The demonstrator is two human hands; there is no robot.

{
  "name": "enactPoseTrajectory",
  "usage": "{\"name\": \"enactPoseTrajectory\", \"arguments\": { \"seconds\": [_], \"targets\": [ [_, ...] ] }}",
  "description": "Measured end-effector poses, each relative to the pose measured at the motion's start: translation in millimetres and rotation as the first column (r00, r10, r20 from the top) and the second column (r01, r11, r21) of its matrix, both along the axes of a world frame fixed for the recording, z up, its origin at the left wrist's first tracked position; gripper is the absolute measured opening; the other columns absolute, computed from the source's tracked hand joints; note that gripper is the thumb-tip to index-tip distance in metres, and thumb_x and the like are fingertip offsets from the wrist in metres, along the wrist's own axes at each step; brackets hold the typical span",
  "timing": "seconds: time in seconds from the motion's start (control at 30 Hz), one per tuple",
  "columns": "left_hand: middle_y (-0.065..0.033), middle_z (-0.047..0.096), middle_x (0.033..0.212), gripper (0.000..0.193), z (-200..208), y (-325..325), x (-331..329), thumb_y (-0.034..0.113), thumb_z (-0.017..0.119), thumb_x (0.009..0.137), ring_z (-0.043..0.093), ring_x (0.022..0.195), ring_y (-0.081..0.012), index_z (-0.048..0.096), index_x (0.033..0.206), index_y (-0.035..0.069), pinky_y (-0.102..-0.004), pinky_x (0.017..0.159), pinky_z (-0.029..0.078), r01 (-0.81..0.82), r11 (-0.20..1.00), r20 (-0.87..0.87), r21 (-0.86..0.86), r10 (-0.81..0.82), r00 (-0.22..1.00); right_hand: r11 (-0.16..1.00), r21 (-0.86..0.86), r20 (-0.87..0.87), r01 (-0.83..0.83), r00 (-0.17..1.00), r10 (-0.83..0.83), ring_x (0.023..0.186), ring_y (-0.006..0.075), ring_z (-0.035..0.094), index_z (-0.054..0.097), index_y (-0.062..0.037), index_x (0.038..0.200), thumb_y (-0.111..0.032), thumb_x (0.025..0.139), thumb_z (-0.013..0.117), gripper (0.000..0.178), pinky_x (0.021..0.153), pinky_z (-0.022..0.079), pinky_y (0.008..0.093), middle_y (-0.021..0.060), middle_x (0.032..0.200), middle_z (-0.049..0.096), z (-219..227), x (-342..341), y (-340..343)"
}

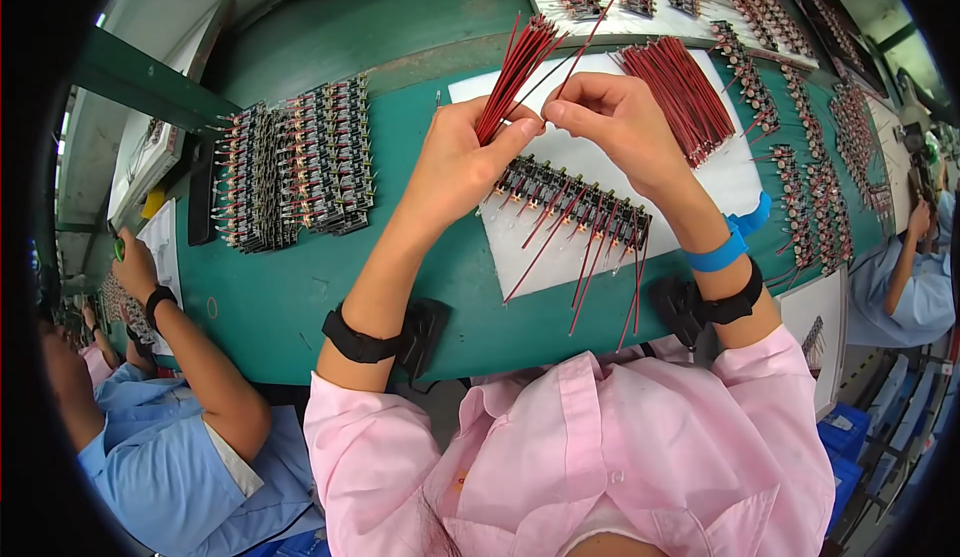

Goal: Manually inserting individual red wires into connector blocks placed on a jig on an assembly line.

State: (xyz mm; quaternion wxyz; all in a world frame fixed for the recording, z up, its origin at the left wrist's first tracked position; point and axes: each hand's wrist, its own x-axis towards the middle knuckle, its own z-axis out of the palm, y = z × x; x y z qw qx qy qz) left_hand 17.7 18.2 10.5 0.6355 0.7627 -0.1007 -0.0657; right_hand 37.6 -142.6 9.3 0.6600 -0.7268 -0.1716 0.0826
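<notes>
My left hand (465,162) is closed round a bundle of thin red and black wires (520,62), whose far ends fan upward. My right hand (625,122) pinches a single wire (590,45) that slants up and to the right. The fingertips of both hands almost meet, and the wire's near end between them is too small to make out. Just below lies a row of small circuit boards (575,200) with several wires trailing from it toward me. It rests on a white foam sheet (525,269). A thick pile of red and black wires (682,97) lies right of my right hand.
Stacked circuit boards (295,167) stand at left on the green table (350,287). More board strips (800,187) lie at right, with others on a white raised shelf (600,27) behind. Co-workers in blue sleeves (215,477) sit at both sides.
</notes>
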Motion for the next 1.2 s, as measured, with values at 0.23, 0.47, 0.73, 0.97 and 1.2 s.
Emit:
{"name": "enactPoseTrajectory", "arguments": {
  "seconds": [0.23,0.47,0.73,0.97,1.2],
  "targets": [
    [0.0043,0.041,0.049,0.016,-1,3,-2,0.014,0.055,0.072,0.034,0.045,-0.0028,0.056,0.072,-0.002,-0.0208,0.039,0.022,-0.016,1.000,-0.037,0.010,0.017,0.999,1.000,-0.015,0.006,-0.004,1.000,0.004,0.062,0.0056,0.043,0.056,0.0012,0.072,-0.014,0.073,0.057,0.015,0.055,0.035,0.0188,0.0005,0.067,0.053,-6,1,3],
    [0.0028,0.040,0.047,0.014,-5,4,-2,0.012,0.055,0.070,0.033,0.044,-0.0038,0.055,0.072,-0.002,-0.0219,0.039,0.024,-0.011,0.995,0.072,0.100,0.004,0.997,0.998,-0.043,-0.004,-0.041,0.999,0.041,0.063,0.0058,0.044,0.057,0.0016,0.074,-0.014,0.073,0.057,0.015,0.057,0.036,0.0188,0.0010,0.068,0.053,-5,0,2],
    [-0.0049,0.041,0.045,0.012,-5,2,-3,0.009,0.054,0.067,0.037,0.040,-0.0102,0.054,0.072,-0.002,-0.0251,0.040,0.031,-0.074,0.969,0.183,0.235,0.030,0.983,0.968,-0.243,0.091,0.054,0.995,-0.033,0.067,0.0075,0.049,0.058,0.0029,0.078,-0.010,0.072,0.057,0.015,0.059,0.038,0.0198,0.0029,0.070,0.056,-2,-9,3],
    [-0.0127,0.048,0.049,0.009,-7,0,-7,0.004,0.054,0.063,0.048,0.042,-0.0241,0.052,0.071,0.000,-0.0302,0.042,0.037,-0.146,0.919,0.488,0.366,-0.056,0.871,0.997,0.001,0.122,0.082,0.989,-0.082,0.060,0.0088,0.052,0.057,0.0032,0.076,-0.004,0.069,0.056,0.010,0.057,0.042,0.0210,0.0059,0.068,0.058,-7,-15,8],
    [-0.0135,0.050,0.051,0.009,-8,1,-7,0.003,0.054,0.063,0.049,0.045,-0.0282,0.052,0.072,0.002,-0.0323,0.043,0.039,-0.184,0.888,0.594,0.421,-0.117,0.796,0.999,-0.043,0.246,-0.018,0.969,0.028,0.067,0.0088,0.051,0.056,0.0022,0.079,-0.002,0.072,0.053,0.008,0.059,0.041,0.0200,0.0052,0.073,0.057,-14,-9,4]
  ]
}}
